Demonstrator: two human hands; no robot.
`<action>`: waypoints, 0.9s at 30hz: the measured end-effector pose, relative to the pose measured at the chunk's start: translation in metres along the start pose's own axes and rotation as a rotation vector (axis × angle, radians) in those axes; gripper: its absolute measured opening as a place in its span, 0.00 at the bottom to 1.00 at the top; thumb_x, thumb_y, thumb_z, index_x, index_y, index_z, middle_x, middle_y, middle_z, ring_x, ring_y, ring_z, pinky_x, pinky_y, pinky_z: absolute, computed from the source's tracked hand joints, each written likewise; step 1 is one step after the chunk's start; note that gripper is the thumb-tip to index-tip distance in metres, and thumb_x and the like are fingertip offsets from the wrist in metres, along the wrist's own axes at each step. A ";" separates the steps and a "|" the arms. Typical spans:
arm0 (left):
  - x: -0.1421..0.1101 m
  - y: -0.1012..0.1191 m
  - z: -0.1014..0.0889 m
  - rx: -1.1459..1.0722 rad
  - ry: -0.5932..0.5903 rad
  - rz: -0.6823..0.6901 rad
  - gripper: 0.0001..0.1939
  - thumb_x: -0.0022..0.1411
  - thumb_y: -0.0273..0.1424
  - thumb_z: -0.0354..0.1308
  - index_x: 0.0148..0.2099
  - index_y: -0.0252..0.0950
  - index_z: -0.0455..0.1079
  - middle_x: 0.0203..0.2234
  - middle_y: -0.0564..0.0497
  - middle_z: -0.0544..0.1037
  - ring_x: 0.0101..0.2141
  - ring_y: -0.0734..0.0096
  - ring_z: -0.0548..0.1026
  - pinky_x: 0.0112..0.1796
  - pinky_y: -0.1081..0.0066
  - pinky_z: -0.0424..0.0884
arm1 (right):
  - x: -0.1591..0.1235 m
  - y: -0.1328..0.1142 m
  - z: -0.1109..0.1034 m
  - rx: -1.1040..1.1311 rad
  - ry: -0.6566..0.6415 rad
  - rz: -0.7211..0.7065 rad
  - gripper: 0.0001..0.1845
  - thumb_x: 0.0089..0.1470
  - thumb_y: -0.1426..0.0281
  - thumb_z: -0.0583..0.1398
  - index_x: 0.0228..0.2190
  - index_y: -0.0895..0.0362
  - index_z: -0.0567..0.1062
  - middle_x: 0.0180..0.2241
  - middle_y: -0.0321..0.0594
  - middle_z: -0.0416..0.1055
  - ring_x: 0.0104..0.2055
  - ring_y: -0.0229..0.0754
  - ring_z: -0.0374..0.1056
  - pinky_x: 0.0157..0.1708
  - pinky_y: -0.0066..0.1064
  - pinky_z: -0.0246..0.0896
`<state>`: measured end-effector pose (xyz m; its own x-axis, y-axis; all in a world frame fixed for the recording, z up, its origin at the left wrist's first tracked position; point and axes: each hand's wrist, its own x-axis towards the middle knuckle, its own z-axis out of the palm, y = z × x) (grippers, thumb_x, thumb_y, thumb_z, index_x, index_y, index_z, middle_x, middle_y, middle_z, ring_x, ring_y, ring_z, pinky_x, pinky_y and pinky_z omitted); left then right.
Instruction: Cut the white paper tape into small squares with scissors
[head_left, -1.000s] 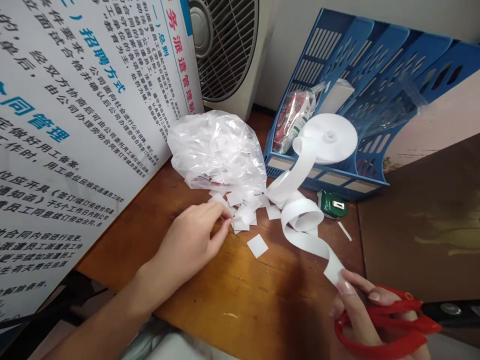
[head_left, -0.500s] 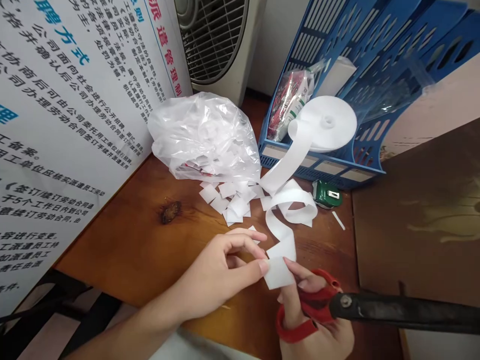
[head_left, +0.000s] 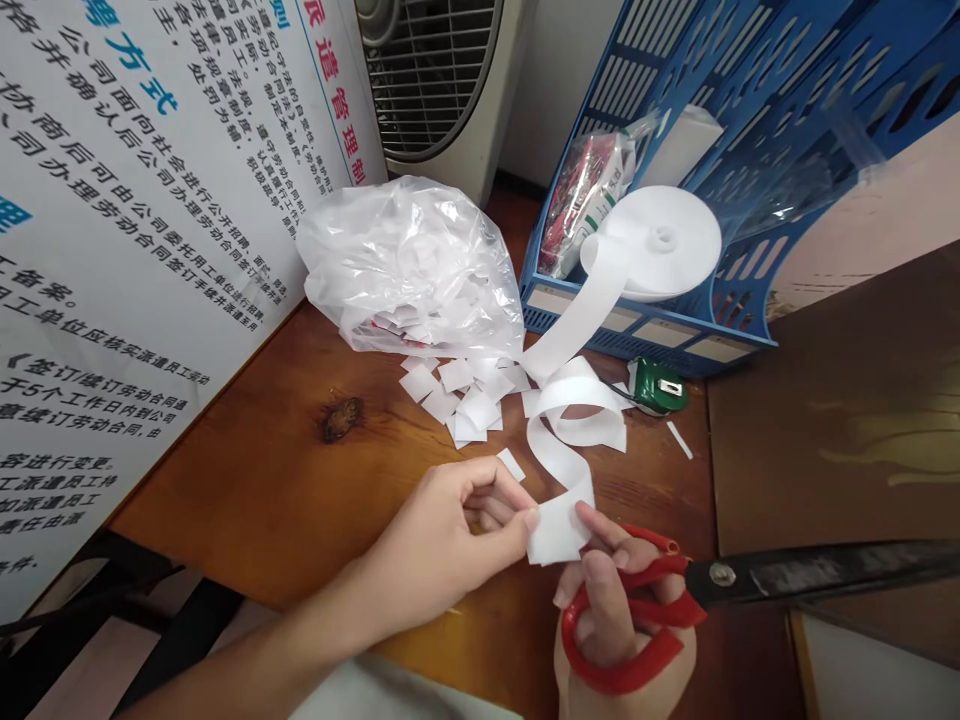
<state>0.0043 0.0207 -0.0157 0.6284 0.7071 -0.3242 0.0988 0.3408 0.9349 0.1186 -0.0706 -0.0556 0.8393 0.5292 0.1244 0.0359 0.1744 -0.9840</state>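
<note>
Left hand: the left hand (head_left: pixel 442 535) sits near the front edge of the desk (head_left: pixel 262 480), thumb and forefinger pinching the free end of the white tape (head_left: pixel 559 450).
Right hand: the right hand (head_left: pixel 615 625), at the front edge just right of the left one, has its fingers through the red handles of the scissors (head_left: pixel 675 595); a fingertip touches the tape end from the right.
Scissors: black blades pressed together, pointing right past the desk's right edge.
Tape: it runs from the roll (head_left: pixel 660 245), which rests against the blue file rack (head_left: pixel 750 170) at the back right corner, curls over mid-desk and ends between the two hands.
Cut squares: a heap of white paper pieces (head_left: pixel 461 395) lies mid-desk, spilling from the clear plastic bag (head_left: pixel 409 265) behind it.
Back edge: a fan (head_left: pixel 435 80) and, along the left edge, a printed board (head_left: pixel 135 220).
Beside the rack: a small green object (head_left: pixel 656 385), which I cannot identify.
</note>
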 end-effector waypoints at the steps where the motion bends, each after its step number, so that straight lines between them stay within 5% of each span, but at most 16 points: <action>1: 0.000 -0.002 0.001 -0.002 0.023 0.019 0.07 0.66 0.32 0.64 0.37 0.34 0.73 0.30 0.52 0.77 0.30 0.75 0.73 0.33 0.76 0.70 | -0.001 -0.001 0.002 -0.019 0.017 0.010 0.19 0.49 0.67 0.70 0.29 0.60 0.65 0.37 0.43 0.78 0.15 0.26 0.60 0.16 0.21 0.55; 6: 0.001 -0.010 0.008 -0.173 0.112 -0.007 0.15 0.62 0.32 0.68 0.50 0.37 0.72 0.36 0.51 0.80 0.36 0.73 0.76 0.37 0.76 0.73 | -0.007 -0.008 0.010 -0.091 0.077 0.065 0.23 0.44 0.71 0.73 0.28 0.60 0.63 0.40 0.45 0.79 0.18 0.28 0.66 0.22 0.22 0.64; 10: 0.002 -0.019 0.011 -0.320 0.009 -0.118 0.13 0.59 0.34 0.71 0.44 0.31 0.80 0.32 0.47 0.82 0.33 0.71 0.78 0.36 0.76 0.74 | -0.006 -0.003 0.010 -0.049 0.089 0.117 0.22 0.45 0.71 0.73 0.30 0.59 0.64 0.41 0.47 0.79 0.17 0.28 0.65 0.19 0.23 0.63; 14: 0.003 -0.024 0.006 -0.413 -0.022 -0.155 0.13 0.60 0.36 0.71 0.42 0.31 0.82 0.32 0.45 0.83 0.34 0.69 0.81 0.31 0.79 0.74 | -0.007 0.005 0.004 -0.056 -0.026 0.040 0.20 0.49 0.68 0.70 0.31 0.59 0.63 0.39 0.45 0.79 0.13 0.25 0.58 0.15 0.22 0.55; 19: 0.004 -0.027 0.000 -0.536 -0.085 -0.246 0.12 0.61 0.35 0.71 0.42 0.31 0.82 0.33 0.45 0.82 0.35 0.71 0.82 0.28 0.84 0.72 | -0.005 0.013 -0.014 -0.247 -0.122 -0.009 0.20 0.48 0.66 0.71 0.31 0.59 0.64 0.47 0.49 0.77 0.26 0.32 0.72 0.22 0.22 0.63; 23: 0.002 -0.025 -0.001 -0.603 -0.127 -0.281 0.12 0.60 0.33 0.71 0.43 0.30 0.82 0.35 0.44 0.82 0.34 0.73 0.79 0.25 0.85 0.74 | 0.010 0.031 -0.038 -0.162 -0.321 -0.173 0.21 0.44 0.73 0.71 0.30 0.58 0.63 0.42 0.44 0.80 0.18 0.32 0.69 0.17 0.23 0.64; 27: 0.000 -0.021 0.000 -0.555 -0.114 -0.238 0.13 0.60 0.34 0.71 0.42 0.30 0.82 0.31 0.47 0.80 0.27 0.79 0.75 0.24 0.85 0.73 | 0.015 0.044 -0.047 -0.149 -0.286 -0.059 0.23 0.43 0.70 0.72 0.30 0.57 0.63 0.39 0.45 0.80 0.15 0.34 0.67 0.13 0.24 0.62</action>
<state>0.0022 0.0135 -0.0359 0.7202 0.5113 -0.4689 -0.1504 0.7749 0.6139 0.1582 -0.0938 -0.1025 0.6477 0.7373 0.1920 0.1768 0.0998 -0.9792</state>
